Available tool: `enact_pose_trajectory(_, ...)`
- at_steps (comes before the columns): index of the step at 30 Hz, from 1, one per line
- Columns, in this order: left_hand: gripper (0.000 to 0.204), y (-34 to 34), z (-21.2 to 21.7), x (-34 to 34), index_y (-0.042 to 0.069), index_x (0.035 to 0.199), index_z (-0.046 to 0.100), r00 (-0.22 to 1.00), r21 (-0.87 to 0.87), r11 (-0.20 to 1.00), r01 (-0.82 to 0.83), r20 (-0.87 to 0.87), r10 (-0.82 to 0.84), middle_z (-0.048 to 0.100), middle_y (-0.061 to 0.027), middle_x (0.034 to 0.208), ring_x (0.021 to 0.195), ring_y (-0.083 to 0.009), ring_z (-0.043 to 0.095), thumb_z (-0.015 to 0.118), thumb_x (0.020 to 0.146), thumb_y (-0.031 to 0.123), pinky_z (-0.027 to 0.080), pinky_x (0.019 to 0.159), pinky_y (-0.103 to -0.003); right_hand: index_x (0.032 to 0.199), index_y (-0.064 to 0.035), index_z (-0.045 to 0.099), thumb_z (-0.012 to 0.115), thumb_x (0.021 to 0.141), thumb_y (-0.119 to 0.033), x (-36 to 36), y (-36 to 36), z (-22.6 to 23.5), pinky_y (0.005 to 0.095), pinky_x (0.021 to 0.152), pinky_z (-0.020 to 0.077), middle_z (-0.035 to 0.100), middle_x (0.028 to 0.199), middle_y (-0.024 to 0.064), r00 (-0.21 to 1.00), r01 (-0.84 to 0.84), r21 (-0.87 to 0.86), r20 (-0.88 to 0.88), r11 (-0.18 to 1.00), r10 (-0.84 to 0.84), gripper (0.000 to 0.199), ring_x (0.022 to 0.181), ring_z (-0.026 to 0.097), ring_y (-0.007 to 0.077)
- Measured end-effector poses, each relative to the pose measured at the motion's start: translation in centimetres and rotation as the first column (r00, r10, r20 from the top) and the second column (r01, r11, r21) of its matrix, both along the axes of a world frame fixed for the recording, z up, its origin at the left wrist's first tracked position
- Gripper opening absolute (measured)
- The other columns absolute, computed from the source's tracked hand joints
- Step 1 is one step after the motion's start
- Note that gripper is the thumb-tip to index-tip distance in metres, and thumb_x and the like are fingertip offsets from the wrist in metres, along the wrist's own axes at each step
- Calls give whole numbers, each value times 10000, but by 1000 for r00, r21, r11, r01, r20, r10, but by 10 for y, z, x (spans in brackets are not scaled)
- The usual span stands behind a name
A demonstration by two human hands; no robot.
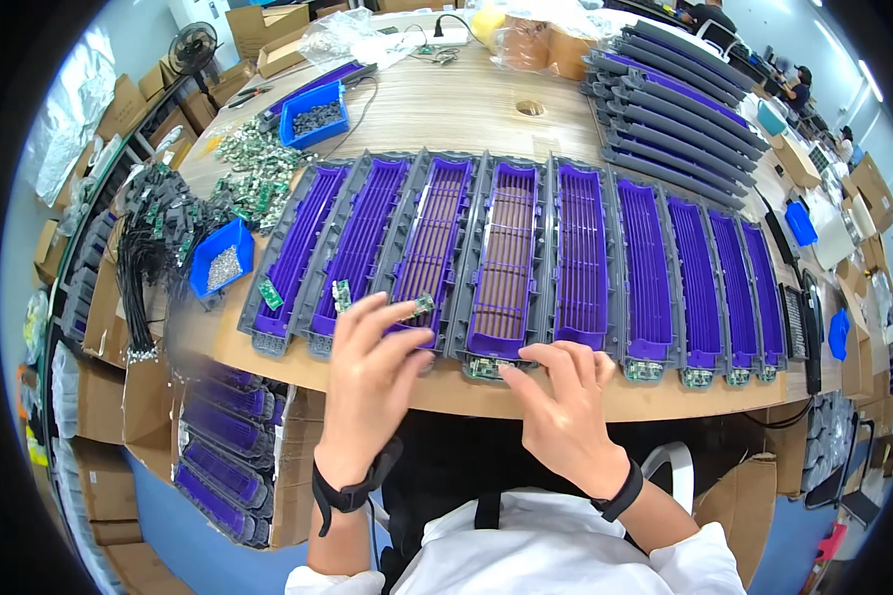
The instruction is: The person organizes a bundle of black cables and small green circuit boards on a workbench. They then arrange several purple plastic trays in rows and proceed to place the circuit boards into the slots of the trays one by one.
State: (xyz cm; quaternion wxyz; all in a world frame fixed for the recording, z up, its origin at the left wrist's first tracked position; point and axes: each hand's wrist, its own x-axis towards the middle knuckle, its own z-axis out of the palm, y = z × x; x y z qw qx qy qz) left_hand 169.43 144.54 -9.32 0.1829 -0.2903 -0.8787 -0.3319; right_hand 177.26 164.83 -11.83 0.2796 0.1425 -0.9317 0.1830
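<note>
Two bare hands work at the near edge of a wooden table, over a row of grey and purple grille panels.

Left hand pinches a small green circuit board between raised fingers, above the third panel from the left. Right hand rests with fingers spread, fingertips pressing a board seated at the middle panel's near end. That little board looks light, stiff and fragile, best held by its edges. Left of the panels sit a blue bin of screws, a heap of loose boards and black cables; stacked panels lie beyond to the right.
</note>
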Motion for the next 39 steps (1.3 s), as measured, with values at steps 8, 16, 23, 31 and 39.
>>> enact_pose_trajectory(8, 251, -1, 1, -31, -13, 960, 693, 994, -163, 981, -105, -24, 102, 634, -111, 935, 987, -303, 541, 740, 720, 42, 465, 855, -378, 955, -89, 661, 650, 657, 24, -9, -5, 8, 422, 807, 288, 561, 1050, 54, 998, -37, -91, -57, 995, 32, 319, 967, 519, 253)
enact_pose_trajectory(16, 173, 10, -3, -48, 8, 881, 699, 997, -321, 944, -75, -53, 61, 585, -111, 845, 937, -296, 524, 723, 712, 34, 463, 837, -385, 940, -92, 669, 666, 640, 36, -9, -8, 17, 420, 800, 298, 572, 1032, 47, 995, -80, -98, -70, 992, 73, 325, 948, 538, 241)
enact_pose_trajectory(23, 303, 12, -4, -50, 11, 1013, 623, 999, -193, 980, -53, -18, 51, 570, -112, 841, 897, -303, 527, 683, 718, -25, 456, 809, -403, 937, -97, 671, 664, 629, 51, -12, -13, 18, 409, 795, 306, 590, 1015, 33, 994, -88, -113, -68, 990, 81, 342, 927, 553, 233)
enact_pose_trajectory(31, 437, -4, 10, -6, 71, 1177, 626, 976, 329, 936, -126, 209, 58, 624, -57, 818, 712, -152, 571, 722, 757, -7, 446, 641, -280, 962, -91, 659, 671, 660, 33, -27, -37, 17, 404, 785, 314, 594, 1004, 24, 988, -138, -155, -92, 978, 125, 327, 913, 558, 221)
enact_pose_trajectory(39, 217, 0, -14, 24, -8, 921, 611, 802, 496, 728, -473, 584, 123, 661, -58, 782, 646, -90, 584, 762, 803, 94, 466, 583, -241, 902, -83, 647, 713, 685, -43, -40, -66, -5, 414, 790, 323, 618, 990, -14, 975, -211, -165, -107, 964, 195, 230, 893, 562, 184)
